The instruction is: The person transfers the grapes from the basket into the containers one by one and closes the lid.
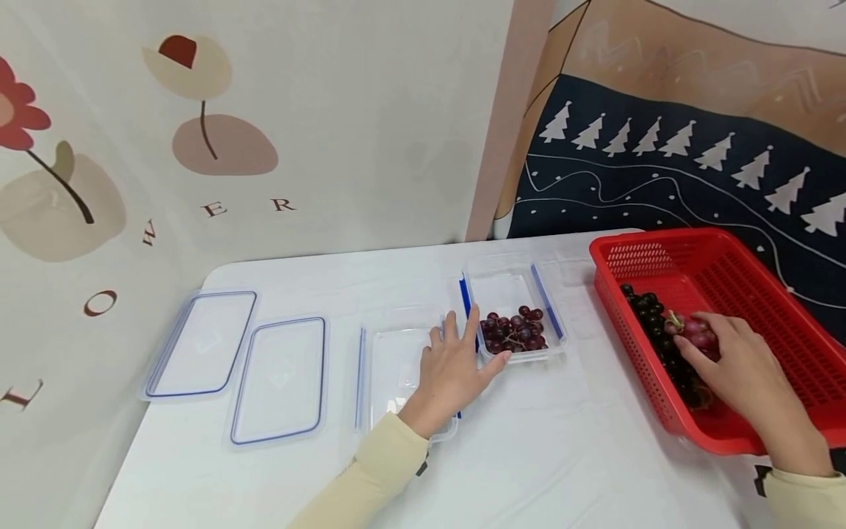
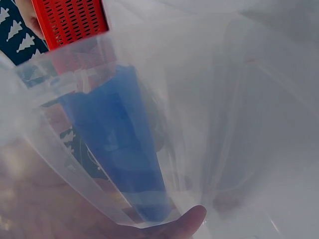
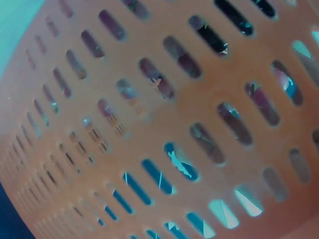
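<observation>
My right hand (image 1: 750, 371) reaches into the red plastic basket (image 1: 707, 445) and grips a bunch of red grapes (image 1: 702, 335), a green stem showing at its left. Dark, nearly black grapes (image 1: 651, 312) lie beside it along the basket's left side. My left hand (image 1: 452, 371) is spread over an unfilled clear container (image 1: 390, 367), its index fingertip at the left wall of a second clear container (image 1: 505, 283). That one has a bunch of red grapes (image 1: 515, 334) in its front half. In the left wrist view the thumb (image 2: 192, 221) shows by clear plastic and a blue clip (image 2: 117, 144).
Two clear lids (image 1: 280, 382) with blue seals lie side by side on the left of the white table (image 1: 529, 441). Printed curtains (image 1: 370, 147) hang behind the table's back edge. The basket's slotted wall (image 3: 164, 114) fills the right wrist view.
</observation>
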The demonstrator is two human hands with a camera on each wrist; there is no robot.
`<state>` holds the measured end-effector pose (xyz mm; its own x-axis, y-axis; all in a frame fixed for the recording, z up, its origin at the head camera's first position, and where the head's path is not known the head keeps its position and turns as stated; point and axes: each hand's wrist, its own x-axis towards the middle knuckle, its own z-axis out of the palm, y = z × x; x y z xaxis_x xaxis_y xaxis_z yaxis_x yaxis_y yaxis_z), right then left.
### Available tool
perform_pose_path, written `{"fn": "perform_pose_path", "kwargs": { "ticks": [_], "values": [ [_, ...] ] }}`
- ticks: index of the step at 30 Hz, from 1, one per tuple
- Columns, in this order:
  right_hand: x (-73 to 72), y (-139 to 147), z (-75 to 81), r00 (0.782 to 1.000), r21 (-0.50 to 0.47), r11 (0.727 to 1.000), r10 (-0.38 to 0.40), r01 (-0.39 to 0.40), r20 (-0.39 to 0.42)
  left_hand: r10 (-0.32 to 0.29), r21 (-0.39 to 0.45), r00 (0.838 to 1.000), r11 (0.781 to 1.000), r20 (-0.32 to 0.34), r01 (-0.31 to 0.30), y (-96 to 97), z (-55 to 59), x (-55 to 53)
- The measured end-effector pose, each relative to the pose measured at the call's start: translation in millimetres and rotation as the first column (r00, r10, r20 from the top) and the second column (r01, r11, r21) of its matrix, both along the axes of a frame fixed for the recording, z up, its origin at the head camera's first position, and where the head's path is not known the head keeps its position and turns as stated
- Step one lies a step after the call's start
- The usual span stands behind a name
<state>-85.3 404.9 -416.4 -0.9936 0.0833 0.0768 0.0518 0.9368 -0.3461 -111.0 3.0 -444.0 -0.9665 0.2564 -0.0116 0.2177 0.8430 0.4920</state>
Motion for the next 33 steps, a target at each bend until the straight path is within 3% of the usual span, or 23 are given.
{"fn": "perform_pose_path", "kwargs": {
  "ticks": [5,11,16,22,28,33],
  "values": [
    [1.9,2,-1.0,0.999,-0.004,1.000,-0.005,0.005,-0.038,0.001,-0.006,1.000,1.000,-0.011,-0.001,0.2,-1.7,0.7],
    [3.7,1,2.0,0.995,-0.016,0.997,-0.082,0.082,-0.059,0.002,-0.004,1.000,1.000,-0.018,-0.002,0.4,-2.4,0.7],
    [10.3,-2,3.3,0.978,-0.078,0.989,-0.136,0.125,-0.161,-0.002,0.001,1.000,1.000,-0.021,0.002,0.3,-1.2,0.9],
    [17.7,-15,5.8,0.929,-0.224,0.956,-0.248,0.189,-0.275,0.002,-0.009,1.000,1.000,-0.018,-0.002,-1.0,0.8,0.2],
    [21.6,-25,6.6,0.854,-0.329,0.903,-0.388,0.276,-0.346,0.006,-0.002,1.000,1.000,-0.013,-0.006,-1.3,1.8,0.5],
    [23.7,-35,7.3,0.803,-0.364,0.903,-0.387,0.229,-0.454,0.010,0.012,1.000,1.000,0.002,-0.010,-0.2,1.2,1.5]
  ]
}}
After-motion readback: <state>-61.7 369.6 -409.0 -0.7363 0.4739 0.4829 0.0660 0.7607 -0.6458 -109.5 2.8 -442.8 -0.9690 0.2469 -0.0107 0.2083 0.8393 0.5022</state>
